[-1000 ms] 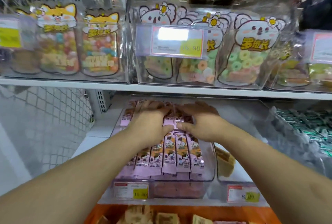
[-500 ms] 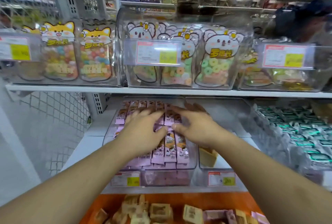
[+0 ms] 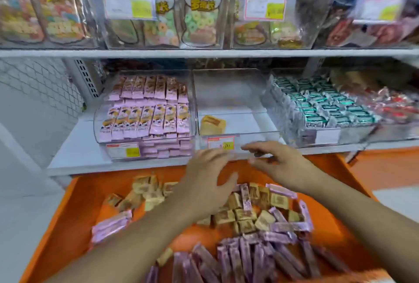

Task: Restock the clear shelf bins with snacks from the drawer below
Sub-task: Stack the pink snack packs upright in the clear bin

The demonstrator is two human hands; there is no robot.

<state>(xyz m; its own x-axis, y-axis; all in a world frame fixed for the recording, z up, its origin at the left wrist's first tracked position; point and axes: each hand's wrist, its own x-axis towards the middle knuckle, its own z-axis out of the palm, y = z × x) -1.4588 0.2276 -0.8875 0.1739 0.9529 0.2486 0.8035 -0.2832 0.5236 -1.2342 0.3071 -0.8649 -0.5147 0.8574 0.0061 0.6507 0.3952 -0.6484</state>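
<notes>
The clear plastic shelf bin at the centre of the lower shelf stood almost unstocked: a single tan square snack packet lay at its front left corner. The clear bin to its left was packed with pink-wrapped snack bars in upright rows. The open orange drawer below the white shelf held the stock: tan square packets heaped at mid-drawer and purple bars nearer the viewer.

Both hands hovered above the drawer's rear edge, just before the sparse bin's price label. The left hand was spread, its fingers straight and holding nothing. The right hand was likewise empty, fingers extended leftward, loosely parted.

The tan packets lay directly below and slightly toward the viewer from both hands, partly under the left hand. They were roughly square, with no marked long axis; they lay at mixed angles. In the inspector's judgement, the left hand was the nearer to the heap, the right the nearer to the bin mouth. The next move would call for a downward reach, then a lift up and forward over the bin's low front wall.
</notes>
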